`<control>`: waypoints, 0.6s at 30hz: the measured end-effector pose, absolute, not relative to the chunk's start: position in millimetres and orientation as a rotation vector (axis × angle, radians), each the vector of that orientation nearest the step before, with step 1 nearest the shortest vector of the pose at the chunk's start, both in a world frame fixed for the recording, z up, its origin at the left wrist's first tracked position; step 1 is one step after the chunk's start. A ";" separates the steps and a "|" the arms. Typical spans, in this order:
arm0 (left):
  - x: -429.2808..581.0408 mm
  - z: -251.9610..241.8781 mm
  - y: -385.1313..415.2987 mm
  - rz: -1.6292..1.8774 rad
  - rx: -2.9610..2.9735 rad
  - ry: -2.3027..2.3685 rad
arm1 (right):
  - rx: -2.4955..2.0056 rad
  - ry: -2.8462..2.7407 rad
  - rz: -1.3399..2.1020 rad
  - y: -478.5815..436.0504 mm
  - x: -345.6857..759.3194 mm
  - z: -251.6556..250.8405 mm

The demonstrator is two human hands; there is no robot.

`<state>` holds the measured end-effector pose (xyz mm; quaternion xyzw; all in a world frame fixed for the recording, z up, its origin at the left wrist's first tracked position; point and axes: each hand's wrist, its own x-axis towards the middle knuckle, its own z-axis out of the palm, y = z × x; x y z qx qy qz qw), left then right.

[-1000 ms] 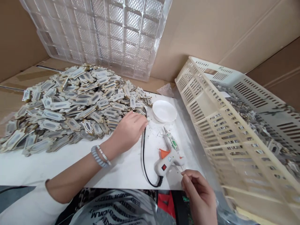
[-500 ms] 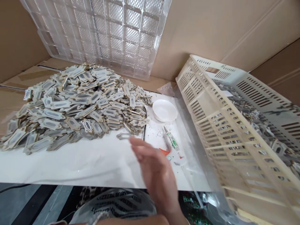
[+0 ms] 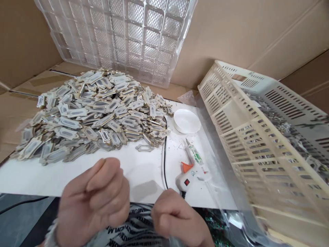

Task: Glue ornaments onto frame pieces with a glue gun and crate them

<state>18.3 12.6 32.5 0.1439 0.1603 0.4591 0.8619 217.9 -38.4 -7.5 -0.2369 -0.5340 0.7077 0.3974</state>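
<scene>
My left hand (image 3: 96, 199) is curled into a loose fist at the near edge of the white board (image 3: 77, 171); I cannot see anything in it. My right hand (image 3: 177, 218) is also closed, low at the frame's bottom, just in front of the white glue gun (image 3: 191, 173), and what it pinches is hidden. Both hands hover over a printed plastic bag (image 3: 136, 230) in my lap. A large heap of grey, gold-edged ornate plates (image 3: 97, 113) lies on the board's far left. One plate (image 3: 144, 148) lies apart from the heap.
A small white dish (image 3: 186, 121) sits beyond the glue gun, whose black cord (image 3: 164, 161) runs along the board. A cream slatted plastic crate (image 3: 257, 137) holding more parts stands at the right. A clear compartment tray (image 3: 123, 34) leans on the cardboard wall behind.
My left hand has left the heap and drawn back to the near edge, closing into a fist. My right hand has come in beside it. One plate now lies apart from the heap.
</scene>
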 end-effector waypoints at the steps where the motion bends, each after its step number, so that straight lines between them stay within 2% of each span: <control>1: 23.6 36.6 17.9 0.891 0.153 0.165 | -0.575 -1.242 1.736 -39.8 215.9 -6.5; 4: 39.0 42.5 27.8 0.718 -0.147 -0.278 | -0.589 -0.942 1.508 -36.7 200.9 3.5; 8: 48.5 40.7 26.4 0.632 -0.260 -0.410 | -0.749 -0.737 1.227 -23.7 175.4 16.5; 14: 51.1 39.3 20.4 0.636 -0.174 -0.430 | -0.614 -0.744 1.370 -17.3 150.7 21.9; 18: 46.2 19.6 13.2 0.707 0.005 -0.322 | -0.522 -0.770 1.407 -19.4 144.8 26.2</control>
